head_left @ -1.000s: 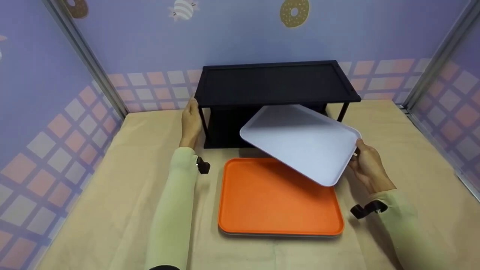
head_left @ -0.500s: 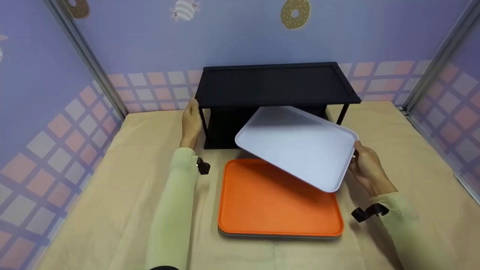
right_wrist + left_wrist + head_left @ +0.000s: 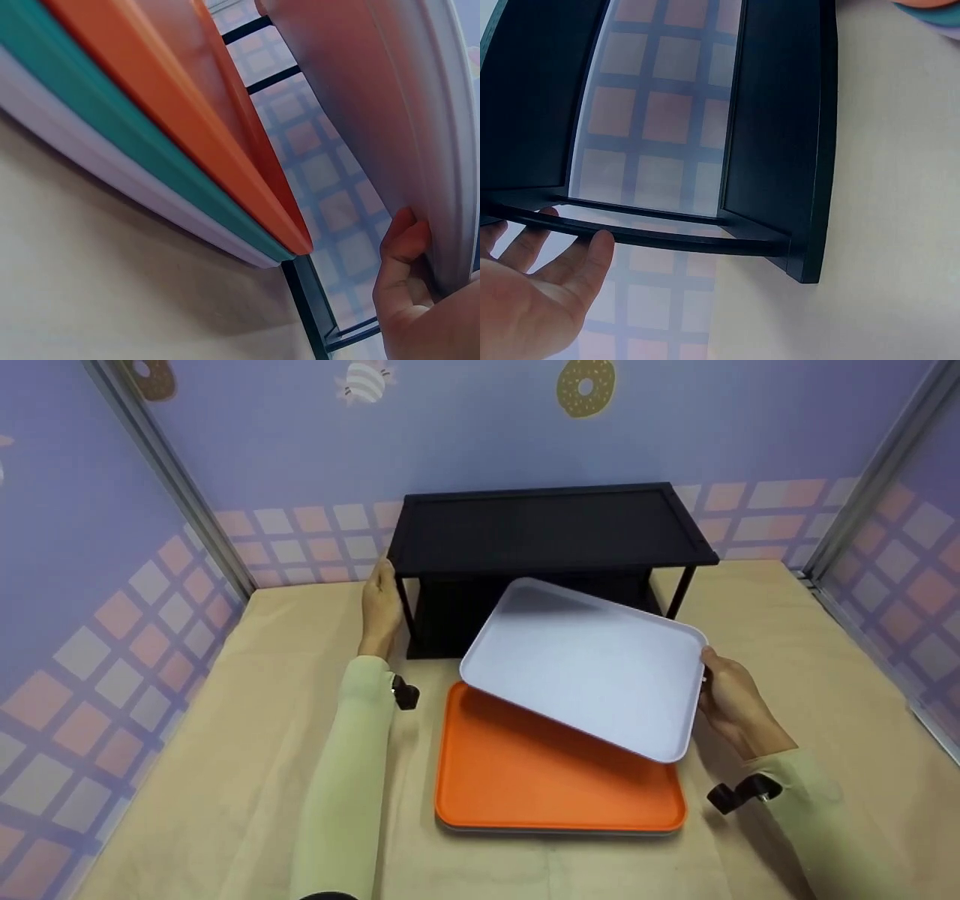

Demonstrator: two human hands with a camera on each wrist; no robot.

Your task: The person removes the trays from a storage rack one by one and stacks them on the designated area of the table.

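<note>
My right hand (image 3: 729,699) grips the right edge of a white tray (image 3: 585,667), holding it tilted above an orange tray (image 3: 540,780) that lies on the table. The white tray's far edge reaches under the top of a black two-tier shelf (image 3: 547,525). In the right wrist view my fingers (image 3: 409,262) curl round the white tray's rim (image 3: 420,127). The orange tray (image 3: 187,97) tops a stack with a teal tray (image 3: 135,157) and a white one (image 3: 112,187) beneath. My left hand (image 3: 380,604) rests with straight fingers (image 3: 592,251) against the shelf's left end bar (image 3: 667,240).
A beige cloth (image 3: 225,750) covers the table. Purple walls with a checked band (image 3: 300,532) close in the back and both sides. Metal corner posts (image 3: 172,480) stand at the back left and back right.
The white tray has shifted slightly left and down, its near-left corner now close over the orange tray. My right hand followed it. The left hand has stayed on the shelf.
</note>
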